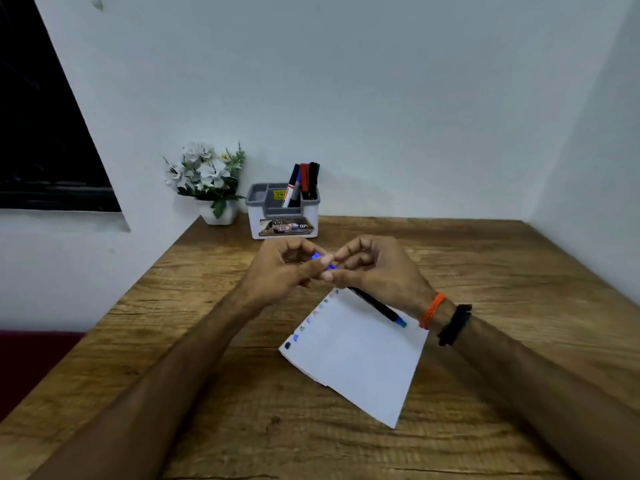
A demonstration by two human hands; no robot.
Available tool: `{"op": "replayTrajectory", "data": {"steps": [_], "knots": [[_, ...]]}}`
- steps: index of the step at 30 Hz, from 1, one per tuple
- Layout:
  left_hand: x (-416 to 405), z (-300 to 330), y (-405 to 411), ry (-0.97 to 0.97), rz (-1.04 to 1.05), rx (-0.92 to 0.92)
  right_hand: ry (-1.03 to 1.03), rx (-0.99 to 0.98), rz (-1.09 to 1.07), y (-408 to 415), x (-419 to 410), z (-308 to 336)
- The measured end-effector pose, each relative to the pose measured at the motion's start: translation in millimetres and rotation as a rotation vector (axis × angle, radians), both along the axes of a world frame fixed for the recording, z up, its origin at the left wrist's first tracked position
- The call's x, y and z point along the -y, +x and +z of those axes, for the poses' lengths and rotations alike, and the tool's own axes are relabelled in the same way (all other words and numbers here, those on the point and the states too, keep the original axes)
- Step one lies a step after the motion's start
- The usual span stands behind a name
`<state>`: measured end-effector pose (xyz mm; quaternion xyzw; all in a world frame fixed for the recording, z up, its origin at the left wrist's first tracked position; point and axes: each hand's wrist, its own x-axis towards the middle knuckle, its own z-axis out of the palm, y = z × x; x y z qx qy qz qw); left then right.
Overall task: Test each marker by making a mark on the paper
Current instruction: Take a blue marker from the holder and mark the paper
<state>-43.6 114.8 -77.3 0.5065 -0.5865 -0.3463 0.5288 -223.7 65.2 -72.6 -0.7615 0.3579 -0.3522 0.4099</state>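
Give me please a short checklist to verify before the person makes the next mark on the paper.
1. Marker held: ok, the right hand grips its black barrel.
2. Cap off: cannot tell; the left hand pinches a blue piece where both hands meet, fingers hide the joint.
3. Tip exposed: cannot tell, hidden by fingers.
4. Paper flat on the wooden table: ok.
5. Blank space for a mark: ok, colour patches only along its left edge.
6. More markers waiting: ok, several stand in the grey organizer.

Left hand [284,268] and right hand [374,268] together on a blue-capped marker [375,304] above the paper [360,355].
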Motion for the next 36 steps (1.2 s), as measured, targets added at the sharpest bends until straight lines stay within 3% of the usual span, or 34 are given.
{"op": "replayTrajectory", "data": {"steps": [4, 9, 19, 26, 36], "knots": [[1.1, 0.7, 10.2, -0.001, 0.047, -0.029, 0.023, -0.145, 0.085, -11.0, 3.2, 0.9], [2.2, 0.3, 20.3, 0.071, 0.046, -0.054, 0.038, -0.007, 0.075, -26.8, 12.5, 10.4], [-5.8, 1.6, -0.8, 0.046, -0.172, 0.292, 0.287, 0.295, 0.126, -15.4, 4.7, -1.7], [-5.2, -8.1, -8.5, -0.16, -0.115, 0.565, 0.241, 0.245, 0.136, 0.1, -3.6, -7.9], [-9.9, -6.1, -17.6, -0.18, -0.165, 0.456, 0.286, 0.365, 0.231, -1.3, 3.2, -10.2]]}}
